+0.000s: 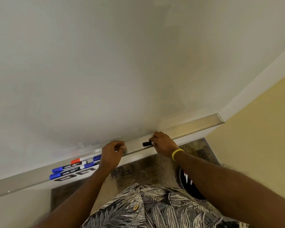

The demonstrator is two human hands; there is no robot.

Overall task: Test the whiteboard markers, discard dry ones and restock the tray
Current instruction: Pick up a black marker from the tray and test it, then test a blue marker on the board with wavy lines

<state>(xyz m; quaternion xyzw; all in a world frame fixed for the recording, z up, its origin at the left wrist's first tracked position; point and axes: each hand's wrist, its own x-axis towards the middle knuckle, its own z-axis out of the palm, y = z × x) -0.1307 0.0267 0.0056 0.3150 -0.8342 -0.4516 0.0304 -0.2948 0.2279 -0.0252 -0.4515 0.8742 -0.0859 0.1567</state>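
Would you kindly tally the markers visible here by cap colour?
Blue-capped markers: 4
Red-capped marker: 1
Black marker, held in the right hand: 1
Total: 6

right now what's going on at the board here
A person stands at the whiteboard. Their right hand grips a black marker at the tray. Their left hand is curled at the tray's front edge; what it holds, if anything, is hidden. A red-capped marker and several blue-capped markers lie in the tray further left.
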